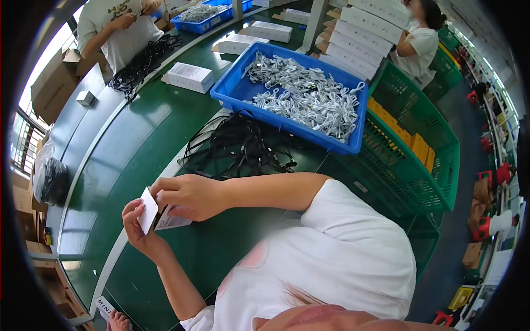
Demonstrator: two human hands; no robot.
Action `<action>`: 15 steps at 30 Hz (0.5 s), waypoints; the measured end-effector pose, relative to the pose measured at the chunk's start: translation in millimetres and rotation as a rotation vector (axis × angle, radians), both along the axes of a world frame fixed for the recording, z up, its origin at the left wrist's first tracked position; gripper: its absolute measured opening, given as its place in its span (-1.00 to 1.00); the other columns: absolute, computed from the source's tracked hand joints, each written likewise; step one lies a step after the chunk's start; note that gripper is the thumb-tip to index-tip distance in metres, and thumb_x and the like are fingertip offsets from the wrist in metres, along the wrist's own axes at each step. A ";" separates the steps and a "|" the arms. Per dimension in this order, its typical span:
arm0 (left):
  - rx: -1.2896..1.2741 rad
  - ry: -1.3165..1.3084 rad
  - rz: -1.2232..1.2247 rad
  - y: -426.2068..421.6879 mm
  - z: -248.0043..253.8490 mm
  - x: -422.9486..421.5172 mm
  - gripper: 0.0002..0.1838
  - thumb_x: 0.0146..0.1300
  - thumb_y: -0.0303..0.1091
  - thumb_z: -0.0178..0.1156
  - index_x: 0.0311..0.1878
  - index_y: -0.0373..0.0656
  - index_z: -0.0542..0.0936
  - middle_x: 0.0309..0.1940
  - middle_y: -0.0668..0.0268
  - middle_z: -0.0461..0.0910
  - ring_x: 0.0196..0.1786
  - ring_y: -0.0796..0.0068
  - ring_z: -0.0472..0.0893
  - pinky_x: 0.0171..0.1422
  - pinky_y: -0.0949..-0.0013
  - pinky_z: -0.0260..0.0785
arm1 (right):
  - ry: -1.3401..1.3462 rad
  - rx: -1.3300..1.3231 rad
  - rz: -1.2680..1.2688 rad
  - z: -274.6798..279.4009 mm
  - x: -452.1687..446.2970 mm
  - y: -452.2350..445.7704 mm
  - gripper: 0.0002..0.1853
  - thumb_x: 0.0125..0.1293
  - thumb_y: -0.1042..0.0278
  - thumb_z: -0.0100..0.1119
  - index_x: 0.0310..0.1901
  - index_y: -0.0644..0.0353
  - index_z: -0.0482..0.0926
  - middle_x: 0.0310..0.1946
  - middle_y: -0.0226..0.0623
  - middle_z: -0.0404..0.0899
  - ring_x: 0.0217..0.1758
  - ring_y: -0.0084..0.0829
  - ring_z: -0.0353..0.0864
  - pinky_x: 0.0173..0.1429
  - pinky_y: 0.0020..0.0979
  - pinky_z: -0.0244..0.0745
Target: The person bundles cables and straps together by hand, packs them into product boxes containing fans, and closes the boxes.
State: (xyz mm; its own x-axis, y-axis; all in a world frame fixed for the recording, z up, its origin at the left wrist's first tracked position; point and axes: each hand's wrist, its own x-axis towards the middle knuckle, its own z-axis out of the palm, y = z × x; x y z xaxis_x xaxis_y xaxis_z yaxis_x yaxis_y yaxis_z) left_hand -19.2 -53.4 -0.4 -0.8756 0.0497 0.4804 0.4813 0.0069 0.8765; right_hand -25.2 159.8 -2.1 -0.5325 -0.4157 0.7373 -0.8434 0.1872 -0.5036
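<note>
Nearest the camera, a white shirt (342,248) is seen, with both of the person's arms stretched out over the green worktop (132,276). A small white carton (172,222) is held up above it, printed on one side, with its white flap (148,212) raised. The flap end is clasped between the thumb and fingers of the left hand (138,220). The right hand (187,197) is bent over the carton's opening; whether anything is gripped by its fingers cannot be told. Just beyond, black cables (237,146) are heaped loosely beside a blue tray (234,85), which is filled with bundled white cables (306,94). To the right of the tray, yellow boxes (422,151) are held in a green crate (439,190). Farther off, a white box (189,77) is laid on the worktop, near more black cables (146,60) piled before a co-worker (118,33). At the lower left, a box lettered "MINI" (103,307) is touched by another person's hand (118,321).
</note>
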 end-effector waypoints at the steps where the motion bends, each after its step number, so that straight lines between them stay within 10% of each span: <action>1: -0.057 0.083 -0.037 -9.9 -6.3 -4.6 -0.58 0.32 -0.34 0.23 0.22 -0.17 0.47 0.17 0.14 0.56 0.19 0.23 0.56 0.11 0.33 0.43 | -0.044 -0.019 0.001 -2.3 1.1 -0.8 -0.42 0.06 0.62 0.33 0.14 0.11 0.36 0.22 -0.23 0.38 -0.16 -0.18 0.57 -0.11 -0.30 0.55; 15: -0.652 0.150 0.220 14.9 37.0 24.0 -0.66 0.33 -0.30 0.22 0.16 -0.05 0.57 0.33 0.17 0.51 0.15 0.26 0.61 -0.05 0.29 0.49 | -0.166 -0.043 0.013 5.0 -3.7 -2.1 -0.23 0.07 0.62 0.38 0.31 0.08 0.22 0.26 -0.20 0.27 -0.30 -0.25 0.57 -0.15 -0.28 0.59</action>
State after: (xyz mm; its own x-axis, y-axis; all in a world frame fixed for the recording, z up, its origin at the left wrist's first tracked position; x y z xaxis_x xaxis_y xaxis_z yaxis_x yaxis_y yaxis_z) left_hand 4.8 -38.5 36.5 -0.8248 0.1979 0.5297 0.5241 0.6192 0.5848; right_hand -28.9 157.7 2.9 -0.6432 -0.3937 0.6567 -0.7501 0.1520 -0.6436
